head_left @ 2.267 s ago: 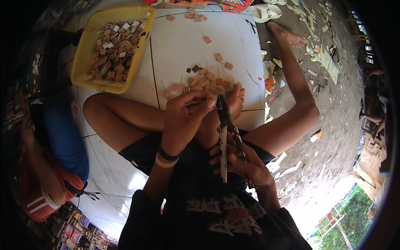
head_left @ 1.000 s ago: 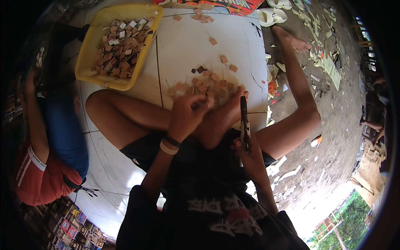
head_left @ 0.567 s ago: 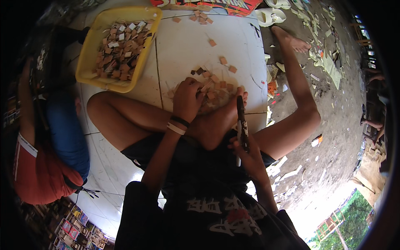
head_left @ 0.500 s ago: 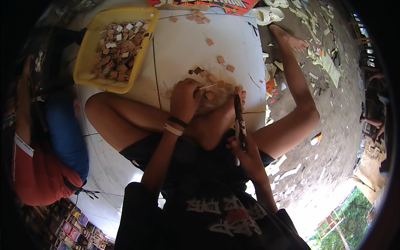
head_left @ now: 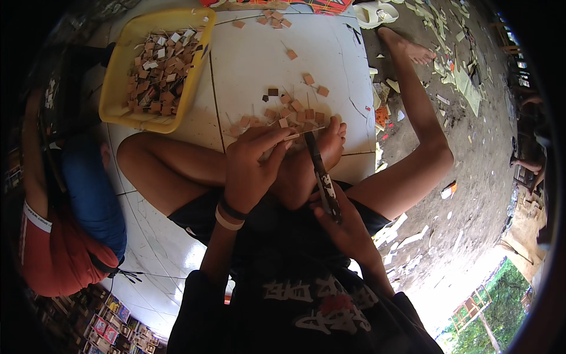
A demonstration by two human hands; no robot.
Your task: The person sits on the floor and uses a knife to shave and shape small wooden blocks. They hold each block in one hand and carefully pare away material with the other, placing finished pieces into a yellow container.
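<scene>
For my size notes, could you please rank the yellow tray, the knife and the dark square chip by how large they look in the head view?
1. yellow tray, largest by far.
2. knife in the right hand; nearer the camera, so likely flattered.
3. dark square chip, smallest.

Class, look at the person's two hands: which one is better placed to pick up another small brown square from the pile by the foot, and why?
Probably the left hand: it lies beside the pile of brown squares, pinching only a thin stick. The right hand sits farther back, gripping the knife.
</scene>
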